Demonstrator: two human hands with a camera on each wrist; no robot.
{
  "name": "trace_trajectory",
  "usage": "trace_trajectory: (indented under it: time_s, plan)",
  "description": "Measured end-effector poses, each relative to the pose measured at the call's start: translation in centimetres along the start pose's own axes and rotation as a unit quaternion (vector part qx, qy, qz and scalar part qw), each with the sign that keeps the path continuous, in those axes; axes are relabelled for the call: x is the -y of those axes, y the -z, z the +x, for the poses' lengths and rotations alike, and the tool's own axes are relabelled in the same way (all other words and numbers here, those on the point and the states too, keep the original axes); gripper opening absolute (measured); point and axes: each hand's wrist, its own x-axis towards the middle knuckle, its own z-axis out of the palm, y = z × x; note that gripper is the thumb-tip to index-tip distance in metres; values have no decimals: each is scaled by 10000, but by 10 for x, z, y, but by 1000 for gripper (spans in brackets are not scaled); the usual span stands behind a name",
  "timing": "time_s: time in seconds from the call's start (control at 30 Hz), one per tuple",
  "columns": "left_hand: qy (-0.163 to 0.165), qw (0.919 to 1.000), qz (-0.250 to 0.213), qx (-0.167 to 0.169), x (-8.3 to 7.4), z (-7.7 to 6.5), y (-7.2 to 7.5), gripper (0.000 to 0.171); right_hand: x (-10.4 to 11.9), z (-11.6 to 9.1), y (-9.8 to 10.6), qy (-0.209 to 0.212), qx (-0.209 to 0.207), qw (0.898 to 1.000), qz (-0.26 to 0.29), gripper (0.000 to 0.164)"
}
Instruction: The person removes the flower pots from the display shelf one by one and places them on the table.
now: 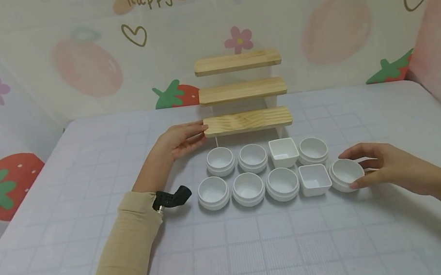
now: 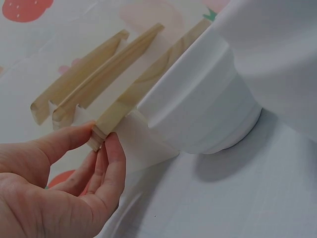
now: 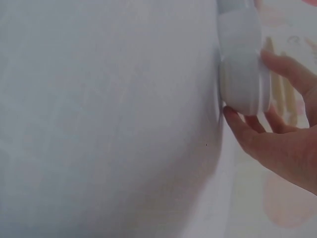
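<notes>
A small stand with three wooden tiers [image 1: 247,121] rises behind two rows of white bowls. At the left end of its lowest board, my left hand [image 1: 183,140] pinches the wood between thumb and fingers, as the left wrist view shows up close on that board [image 2: 119,106]. My right hand [image 1: 377,164] holds a round white bowl [image 1: 345,172] at the right end of the front row, thumb on the near side and fingers on the far side. In the right wrist view the bowl [image 3: 242,84] sits between thumb and fingertips, right at the table surface.
More round white bowls [image 1: 249,189] stand side by side in front of the stand. Among them are two square ones, one in the front row [image 1: 315,179] and one in the back row [image 1: 283,152]. A pale gridded cloth [image 1: 233,258] covers the table, and a printed curtain [image 1: 204,22] hangs behind.
</notes>
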Motion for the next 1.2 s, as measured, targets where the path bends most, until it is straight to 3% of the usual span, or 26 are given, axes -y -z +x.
trace_trajectory:
  time_s: [0.33,0.63,1.0,1.2]
  plan:
    - [8,10000,-13,7,1,-1,1,55,-3,-2,5,27,160,9999,-44,56]
    - [18,10000,-20,18,1,-2,1,55,0,3,17,-17,334,9983,-468,61]
    - [-15,9995,8,331,0,-1,10,52,13,25,37,-22,421,9949,-915,56]
    - [-155,9977,42,664,-3,-2,17,53,16,40,42,77,387,9944,-978,54]
